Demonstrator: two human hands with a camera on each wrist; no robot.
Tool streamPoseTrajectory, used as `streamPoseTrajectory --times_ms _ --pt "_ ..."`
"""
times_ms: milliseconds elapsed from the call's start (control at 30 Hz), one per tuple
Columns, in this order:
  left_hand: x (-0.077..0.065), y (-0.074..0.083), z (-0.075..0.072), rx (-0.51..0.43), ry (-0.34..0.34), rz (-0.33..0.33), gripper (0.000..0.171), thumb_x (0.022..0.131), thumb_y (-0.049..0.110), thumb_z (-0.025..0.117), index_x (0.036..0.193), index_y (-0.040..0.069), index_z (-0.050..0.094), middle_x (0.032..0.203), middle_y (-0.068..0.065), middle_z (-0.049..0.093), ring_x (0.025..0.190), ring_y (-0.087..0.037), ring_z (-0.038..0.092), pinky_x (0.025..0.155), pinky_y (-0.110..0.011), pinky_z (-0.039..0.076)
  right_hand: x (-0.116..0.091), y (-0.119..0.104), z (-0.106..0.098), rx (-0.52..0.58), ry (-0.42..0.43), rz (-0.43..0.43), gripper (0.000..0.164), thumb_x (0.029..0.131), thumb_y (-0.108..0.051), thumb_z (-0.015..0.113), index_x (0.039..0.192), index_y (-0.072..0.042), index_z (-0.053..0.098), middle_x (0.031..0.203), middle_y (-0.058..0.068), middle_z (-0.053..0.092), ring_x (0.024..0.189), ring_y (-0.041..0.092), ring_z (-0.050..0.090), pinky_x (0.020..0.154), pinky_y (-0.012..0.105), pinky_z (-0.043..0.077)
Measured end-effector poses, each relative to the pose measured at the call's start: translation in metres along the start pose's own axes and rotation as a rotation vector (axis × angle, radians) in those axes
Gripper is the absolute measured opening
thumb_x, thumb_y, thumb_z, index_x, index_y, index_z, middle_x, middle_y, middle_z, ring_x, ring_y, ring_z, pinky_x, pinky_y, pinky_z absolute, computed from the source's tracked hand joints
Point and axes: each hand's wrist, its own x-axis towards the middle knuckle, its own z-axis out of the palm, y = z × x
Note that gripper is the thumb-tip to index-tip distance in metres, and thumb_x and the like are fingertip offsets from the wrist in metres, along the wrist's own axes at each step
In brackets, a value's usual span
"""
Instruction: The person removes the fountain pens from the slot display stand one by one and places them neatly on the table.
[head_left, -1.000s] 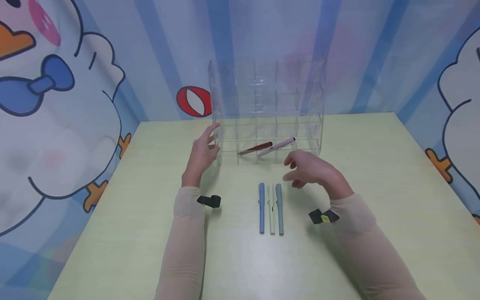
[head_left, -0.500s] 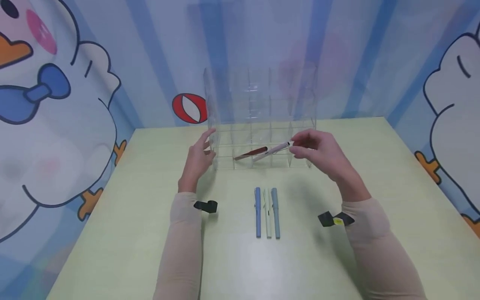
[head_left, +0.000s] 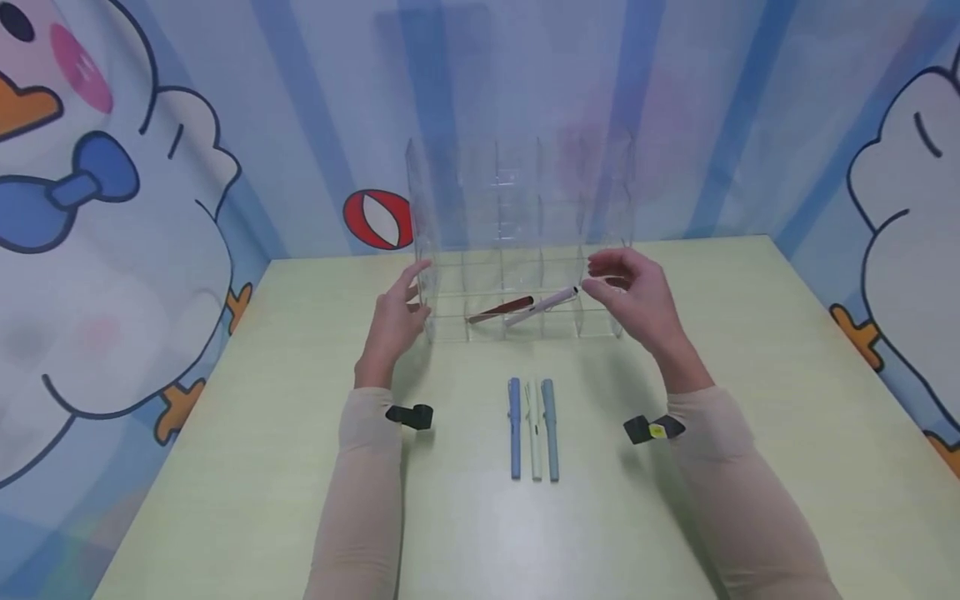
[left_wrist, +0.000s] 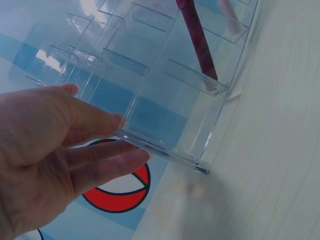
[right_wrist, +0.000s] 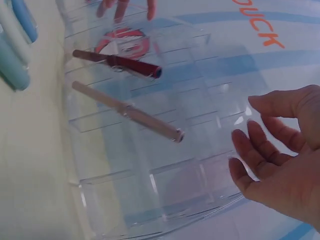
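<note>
A clear acrylic organizer (head_left: 483, 329) with several compartments stands at the back of the table. My left hand (head_left: 393, 321) holds its left side wall, thumb and fingers at the wall's edge in the left wrist view. Inside the lower row, a dark red pen (head_left: 501, 309) and a pale pink pen (head_left: 542, 306) lean at a slant. My right hand (head_left: 637, 296) is by the organizer's right part, fingers loosely bent and holding nothing. In the right wrist view its fingertips are apart from the upper end of the pale pink pen (right_wrist: 150, 121).
A blue pen (head_left: 514, 429), a pale green pen (head_left: 535, 433) and a grey-blue pen (head_left: 551, 429) lie side by side on the table (head_left: 465, 533) between the forearms. A cartoon-printed backdrop (head_left: 315, 125) rises behind the organizer.
My right hand has moved forward from over the table to the pale pink pen's upper end, then drawn slightly off it. The left hand stays at the organizer. The head view has tilted slightly.
</note>
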Motion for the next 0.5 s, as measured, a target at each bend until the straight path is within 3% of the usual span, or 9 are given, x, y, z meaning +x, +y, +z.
streamPoseTrajectory --times_ms 167,500 --pt "0.001 -0.001 -0.001 0.009 0.003 -0.003 0.075 0.095 -0.005 0.061 0.155 0.033 0.035 0.15 -0.022 0.045 0.122 -0.04 0.059 0.09 -0.045 0.056 0.006 0.015 0.009 0.007 -0.016 -0.04 0.037 0.092 -0.005 0.071 0.126 0.004 0.06 0.126 0.02 0.06 0.12 0.034 0.056 0.107 0.049 0.042" --pt "0.0 0.001 0.0 0.0 -0.002 -0.013 0.077 0.095 -0.006 0.06 0.155 0.034 0.034 0.153 -0.02 0.042 0.123 -0.04 0.058 0.092 -0.046 0.055 0.012 0.035 0.023 0.035 -0.086 -0.023 0.044 0.09 0.001 0.07 0.13 0.009 0.056 0.133 0.024 0.055 0.126 0.037 0.052 0.104 0.052 0.044"
